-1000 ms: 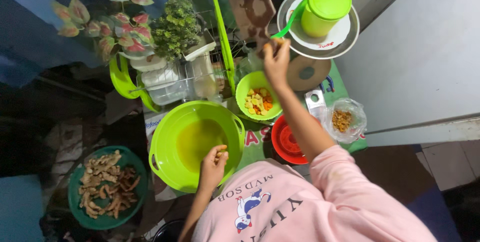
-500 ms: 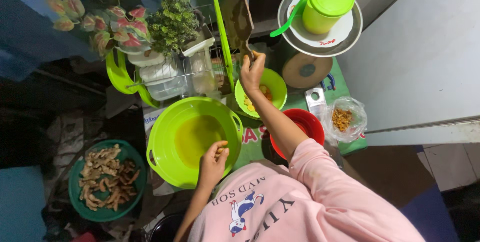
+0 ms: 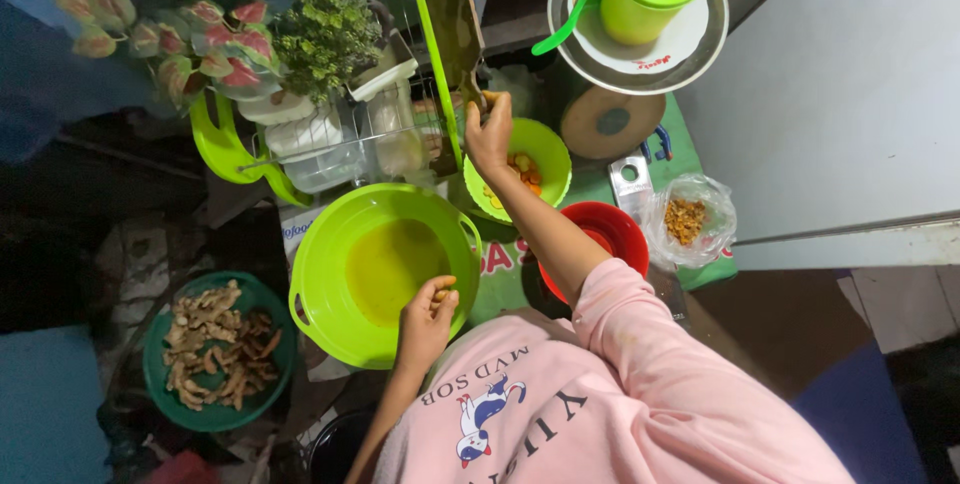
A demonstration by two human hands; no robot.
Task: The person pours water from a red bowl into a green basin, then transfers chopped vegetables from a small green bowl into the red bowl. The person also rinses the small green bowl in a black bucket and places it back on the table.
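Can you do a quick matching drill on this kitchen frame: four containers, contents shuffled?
1. large green basin
2. small green bowl
3. dark green tray
4. clear plastic bag

a. brown root pieces
b. yellowish liquid
c. orange and yellow chunks
d. brownish crumbs

Pairs: 1-b, 2-c, 3-a, 4-d
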